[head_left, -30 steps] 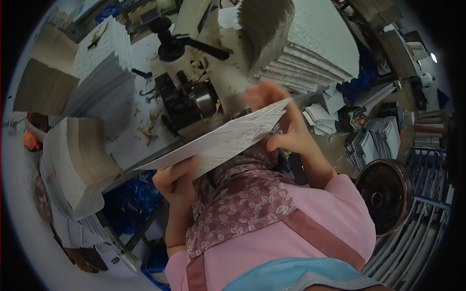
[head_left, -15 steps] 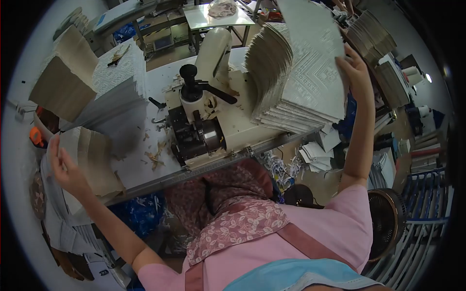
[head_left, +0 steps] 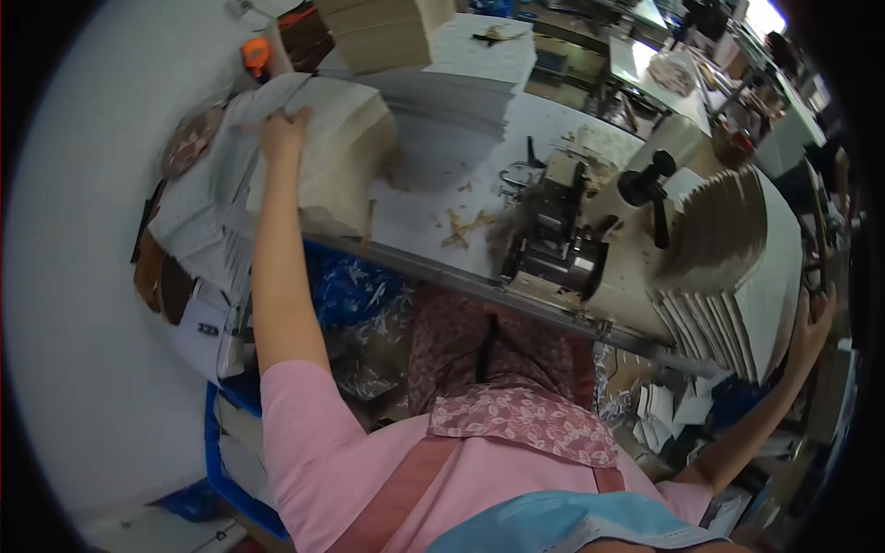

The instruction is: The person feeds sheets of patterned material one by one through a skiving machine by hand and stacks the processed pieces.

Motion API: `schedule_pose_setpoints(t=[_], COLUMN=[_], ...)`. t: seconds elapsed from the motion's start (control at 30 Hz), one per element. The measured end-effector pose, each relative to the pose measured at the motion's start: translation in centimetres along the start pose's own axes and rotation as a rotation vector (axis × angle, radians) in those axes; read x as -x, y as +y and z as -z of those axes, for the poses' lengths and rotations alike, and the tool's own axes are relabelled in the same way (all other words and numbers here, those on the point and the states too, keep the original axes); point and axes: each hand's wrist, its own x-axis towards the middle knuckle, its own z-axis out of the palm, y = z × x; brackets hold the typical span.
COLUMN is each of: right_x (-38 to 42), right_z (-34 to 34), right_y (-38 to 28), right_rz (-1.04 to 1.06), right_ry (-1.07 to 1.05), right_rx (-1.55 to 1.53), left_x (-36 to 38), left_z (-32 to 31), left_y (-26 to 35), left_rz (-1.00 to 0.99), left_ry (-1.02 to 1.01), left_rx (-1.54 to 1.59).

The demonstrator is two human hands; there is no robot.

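Note:
My left hand (head_left: 284, 136) lies with its fingers spread on top of a pale, thick stack of paper-like sheets (head_left: 355, 124) at the table's left end. At the far right, my right hand (head_left: 811, 327) is beside the outer edge of a fanned stack of embossed whitish sheets (head_left: 779, 267); its fingers are stretched and apart. Whether it touches that edge is hard to make out. Between the two stacks stands a bench machine (head_left: 562, 249) with a metal roller and a black knob (head_left: 650, 180).
More stacked sheets (head_left: 461, 78) and a brown-edged pile (head_left: 383, 32) stand behind the left stack. Brown scraps (head_left: 466, 226) lie on the white table (head_left: 419, 207). An orange tape-measure-like object (head_left: 256, 55) is near the wall. Blue plastic bags (head_left: 355, 290) sit below the table edge.
The view has swung left, so the machine and table appear further right. My left hand has moved from the stack's side onto its top. My right hand has shifted down along the right stack's outer edge.

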Motion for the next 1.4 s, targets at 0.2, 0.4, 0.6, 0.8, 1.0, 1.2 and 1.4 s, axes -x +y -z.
schedule_pose_setpoints(t=[0.2, 0.4, 0.6, 0.8, 1.0, 1.2, 1.4], right_x=[6.6, 16.8, 22.7, 27.2, 27.8, 27.6, 27.5], right_z=[-0.9, -11.2, -17.0, -19.4, -21.3, -22.2, -22.3], right_y=[-7.5, -19.3, -21.4, -18.1, -17.2, -17.0, -16.8], right_rz=[0.416, 0.148, -0.259, -0.475, -0.537, -0.608, -0.644], right_ry=[0.144, -0.566, -0.696, -0.63, -0.646, -0.635, -0.63], right_rx=[-0.379, -1.078, -1.143, -0.921, -0.895, -0.948, -0.92], left_x=[2.1, 11.1, 22.9, 32.0, 32.5, 31.3, 30.8], left_z=[4.6, 20.0, 18.3, 12.2, 10.8, 10.4, 10.4], left_y=[4.7, 14.8, 17.9, 20.5, 20.7, 21.1, 21.4], left_rz=[-0.062, -0.197, 0.066, 0.253, 0.125, 0.241, 0.23], left_ry=[0.12, -0.063, -0.316, -0.614, -0.595, -0.661, -0.66], left_rx=[0.172, 0.523, 1.247, 1.39, 1.182, 1.202, 1.162])
